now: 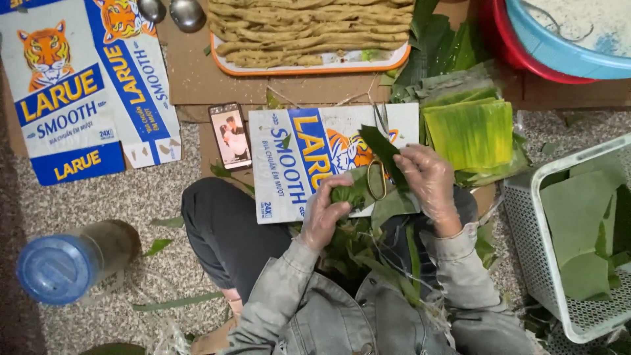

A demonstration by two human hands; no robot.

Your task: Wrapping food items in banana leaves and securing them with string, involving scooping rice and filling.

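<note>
Sitting on a speckled floor, a person in a grey denim jacket works a folded green leaf parcel (pixel 348 192) over a flattened cardboard box (pixel 296 164) laid across the lap. The left hand (pixel 325 210), in a thin clear glove, is closed around the parcel, fingers curled on its near side. The right hand (pixel 430 181), gloved the same way, is closed on a dark leaf strip (pixel 383 151) that rises from the parcel, with a pair of gold-handled scissors (pixel 376 177) just to its left, between the two hands. Beyond the right hand lies a stack of cut yellow-green leaves (pixel 473 131); to its right stands a white plastic basket (pixel 526 223) holding more leaves. A phone (pixel 230 135) rests beyond the left hand, and farther off an orange-rimmed tray (pixel 309 66) carries pale dough sticks. A blue-lidded jar (pixel 66 263) lies well to the left.
</note>
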